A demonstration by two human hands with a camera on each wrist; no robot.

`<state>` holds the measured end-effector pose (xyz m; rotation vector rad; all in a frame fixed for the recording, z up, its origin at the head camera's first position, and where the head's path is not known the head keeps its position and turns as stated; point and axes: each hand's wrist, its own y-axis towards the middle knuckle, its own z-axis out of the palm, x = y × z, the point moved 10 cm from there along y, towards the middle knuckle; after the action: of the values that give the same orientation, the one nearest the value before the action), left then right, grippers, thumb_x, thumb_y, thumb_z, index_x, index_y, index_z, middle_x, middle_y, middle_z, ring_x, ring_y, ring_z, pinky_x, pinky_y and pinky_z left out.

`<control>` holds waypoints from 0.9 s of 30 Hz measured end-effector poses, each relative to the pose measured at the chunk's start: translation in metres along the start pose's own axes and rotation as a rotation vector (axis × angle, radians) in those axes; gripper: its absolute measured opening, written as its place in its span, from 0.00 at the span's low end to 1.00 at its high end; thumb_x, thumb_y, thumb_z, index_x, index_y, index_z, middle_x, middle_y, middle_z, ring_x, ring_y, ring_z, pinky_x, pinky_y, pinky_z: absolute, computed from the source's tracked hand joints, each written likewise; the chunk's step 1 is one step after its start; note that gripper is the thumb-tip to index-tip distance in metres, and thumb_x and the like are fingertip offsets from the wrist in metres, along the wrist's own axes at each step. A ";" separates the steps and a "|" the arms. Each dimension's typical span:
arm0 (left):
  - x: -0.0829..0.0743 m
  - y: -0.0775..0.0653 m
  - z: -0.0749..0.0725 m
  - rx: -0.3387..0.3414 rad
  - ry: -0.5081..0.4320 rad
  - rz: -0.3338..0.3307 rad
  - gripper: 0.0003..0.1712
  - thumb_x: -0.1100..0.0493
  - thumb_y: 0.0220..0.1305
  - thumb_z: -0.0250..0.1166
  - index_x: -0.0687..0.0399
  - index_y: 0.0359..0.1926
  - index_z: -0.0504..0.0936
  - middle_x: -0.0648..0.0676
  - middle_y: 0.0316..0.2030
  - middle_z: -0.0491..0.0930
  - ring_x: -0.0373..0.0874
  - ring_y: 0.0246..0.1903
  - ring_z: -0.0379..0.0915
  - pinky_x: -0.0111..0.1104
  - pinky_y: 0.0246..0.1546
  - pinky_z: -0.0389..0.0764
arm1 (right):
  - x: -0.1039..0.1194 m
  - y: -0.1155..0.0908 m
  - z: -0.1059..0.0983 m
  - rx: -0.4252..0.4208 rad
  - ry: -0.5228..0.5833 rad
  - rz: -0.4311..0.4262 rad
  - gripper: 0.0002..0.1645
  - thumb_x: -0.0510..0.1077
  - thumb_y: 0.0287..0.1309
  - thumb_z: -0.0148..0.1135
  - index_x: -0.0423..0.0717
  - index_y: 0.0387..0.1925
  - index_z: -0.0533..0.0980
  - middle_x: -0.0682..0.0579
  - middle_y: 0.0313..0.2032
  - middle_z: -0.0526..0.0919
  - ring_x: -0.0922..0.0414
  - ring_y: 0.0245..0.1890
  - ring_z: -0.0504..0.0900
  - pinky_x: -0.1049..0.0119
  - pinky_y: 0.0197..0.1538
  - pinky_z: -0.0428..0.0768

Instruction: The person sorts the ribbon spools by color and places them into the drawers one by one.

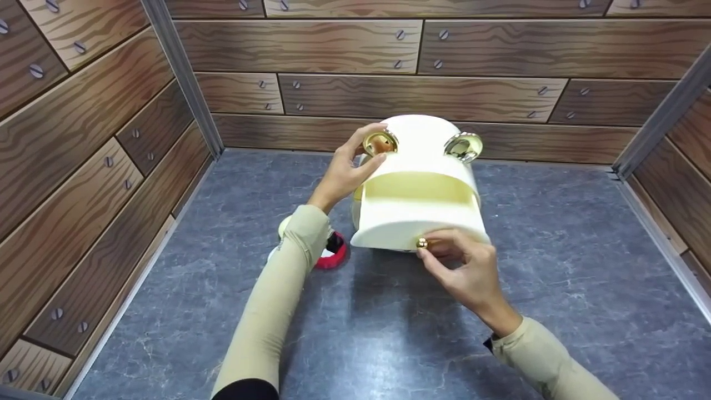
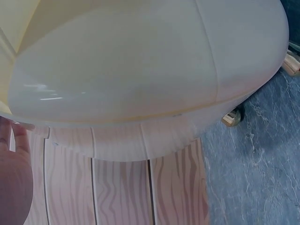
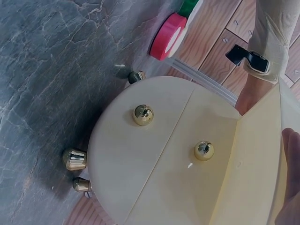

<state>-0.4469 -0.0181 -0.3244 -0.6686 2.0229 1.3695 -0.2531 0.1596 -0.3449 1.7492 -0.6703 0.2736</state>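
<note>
A white rounded drawer box [image 1: 425, 136] with two gold cup-shaped ears stands on the dark floor. Its upper drawer [image 1: 416, 214] is pulled out, showing a pale inside. My right hand [image 1: 464, 266] pinches the gold knob [image 1: 422, 243] on that drawer's front between thumb and fingers. With thumb and fingers spread around the left gold ear [image 1: 381, 143], my left hand [image 1: 350, 169] grips the box at its upper left. In the right wrist view, a lower gold knob [image 3: 143, 115] sits on the rounded front. A similar gold shape beside it may be a reflection.
Left of the box, partly behind my left forearm, lies a red tape roll [image 1: 333, 258] with a pale yellow roll [image 1: 284, 225]. A green roll [image 3: 188, 9] also shows in the right wrist view. Gold feet [image 3: 75, 159] support the box. Wood-patterned walls [image 1: 355, 50] enclose the floor.
</note>
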 end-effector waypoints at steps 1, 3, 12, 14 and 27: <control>0.000 0.000 0.000 0.004 0.004 0.000 0.30 0.62 0.72 0.65 0.52 0.73 0.71 0.53 0.72 0.72 0.44 0.61 0.74 0.37 0.63 0.76 | 0.000 0.000 0.000 0.001 -0.001 0.001 0.18 0.23 0.46 0.75 0.37 0.41 0.85 0.44 0.34 0.90 0.62 0.31 0.90 0.74 0.31 0.86; 0.001 0.000 -0.001 0.012 0.009 -0.001 0.30 0.60 0.73 0.65 0.49 0.73 0.71 0.51 0.71 0.72 0.42 0.60 0.75 0.36 0.63 0.76 | 0.001 -0.001 0.000 0.002 -0.004 0.007 0.18 0.23 0.46 0.75 0.37 0.41 0.85 0.45 0.33 0.90 0.63 0.31 0.90 0.74 0.31 0.86; 0.002 -0.002 -0.001 0.015 0.010 -0.014 0.29 0.55 0.74 0.65 0.42 0.73 0.72 0.45 0.70 0.73 0.40 0.58 0.76 0.36 0.63 0.76 | 0.002 -0.003 0.000 -0.001 -0.015 0.014 0.17 0.24 0.47 0.75 0.39 0.40 0.85 0.46 0.33 0.91 0.63 0.30 0.90 0.74 0.31 0.86; 0.001 -0.002 -0.001 0.014 0.007 -0.011 0.29 0.55 0.74 0.65 0.42 0.73 0.72 0.44 0.71 0.73 0.39 0.59 0.76 0.36 0.63 0.76 | 0.002 -0.002 0.000 -0.001 -0.010 0.011 0.17 0.24 0.46 0.75 0.38 0.40 0.85 0.46 0.32 0.91 0.63 0.30 0.89 0.74 0.31 0.86; -0.007 -0.009 0.003 0.006 -0.032 0.002 0.35 0.66 0.76 0.59 0.60 0.79 0.59 0.62 0.72 0.68 0.52 0.62 0.74 0.40 0.65 0.74 | 0.000 -0.003 0.001 -0.001 -0.002 0.019 0.18 0.23 0.45 0.75 0.38 0.40 0.85 0.44 0.34 0.90 0.63 0.30 0.89 0.74 0.32 0.86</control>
<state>-0.4357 -0.0181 -0.3261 -0.6386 2.0024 1.3666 -0.2513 0.1587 -0.3474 1.7428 -0.6889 0.2850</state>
